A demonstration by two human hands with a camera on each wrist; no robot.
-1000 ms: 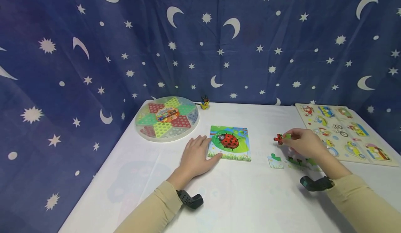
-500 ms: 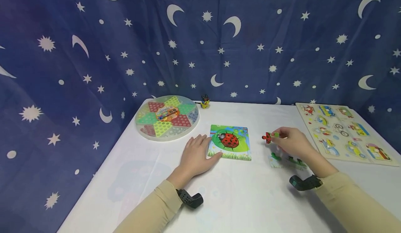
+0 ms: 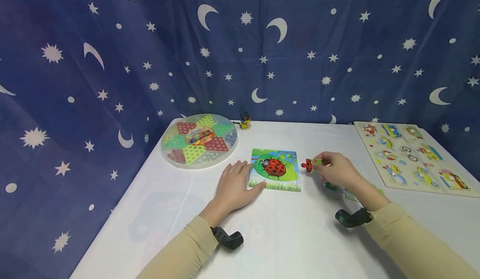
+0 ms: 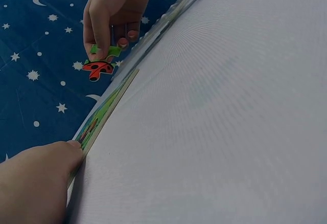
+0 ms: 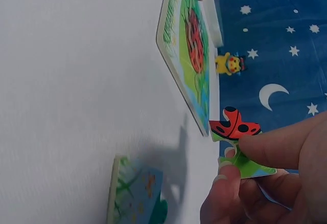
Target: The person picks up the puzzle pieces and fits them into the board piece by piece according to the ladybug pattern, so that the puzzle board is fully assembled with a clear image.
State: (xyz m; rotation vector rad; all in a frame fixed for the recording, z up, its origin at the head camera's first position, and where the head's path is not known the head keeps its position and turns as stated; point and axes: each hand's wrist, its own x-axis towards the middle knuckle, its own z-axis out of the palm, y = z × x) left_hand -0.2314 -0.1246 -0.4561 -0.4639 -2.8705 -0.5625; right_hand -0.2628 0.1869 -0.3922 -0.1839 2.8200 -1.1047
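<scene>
In the head view, a square ladybug puzzle board (image 3: 281, 186) lies on the white table. My left hand (image 3: 234, 187) rests at its left side, fingers relaxed and the thumb touching the lower edge. Just right of the board, my right hand (image 3: 339, 171) pinches a red-and-green jigsaw piece (image 5: 236, 127) between thumb and fingers, held above the table. The piece has black spots and a rounded knob. Below that hand lie loose jigsaw pieces (image 3: 331, 187), partly hidden by the hand and wrist; one loose piece (image 5: 135, 193) also shows in the right wrist view.
A round Chinese checkers board (image 3: 198, 139) lies at the back left, with a small yellow figurine (image 3: 245, 121) beside it. A wooden vehicle puzzle board (image 3: 416, 158) lies on the right. Behind the table hangs a blue curtain (image 3: 240, 54) with moons and stars.
My right hand has moved left with the jigsaw piece, from above the loose pieces towards the ladybug board. My left hand has stayed in place.
</scene>
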